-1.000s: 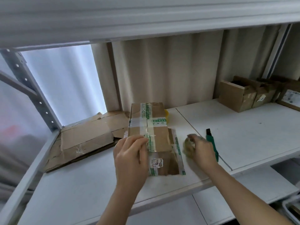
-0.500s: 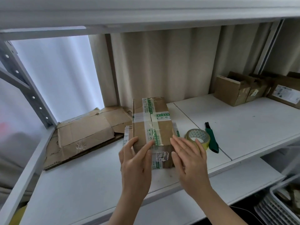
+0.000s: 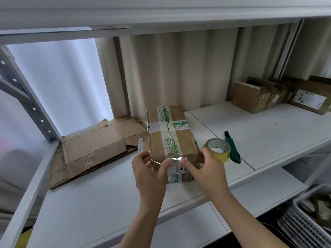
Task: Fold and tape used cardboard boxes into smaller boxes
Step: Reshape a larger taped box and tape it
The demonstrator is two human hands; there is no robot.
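left hand (image 3: 146,169): gripping box (image 3: 170,138), near left corner
right hand (image 3: 206,167): fingers curled on box's near right
tape roll (image 3: 218,149): just right of box

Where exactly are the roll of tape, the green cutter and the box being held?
Roll of tape (image 3: 218,150), head view: on its yellow outer side.
Green utility knife (image 3: 232,149), head view: mid-handle.
Taped cardboard box (image 3: 157,142), head view: bare cardboard on its top face.
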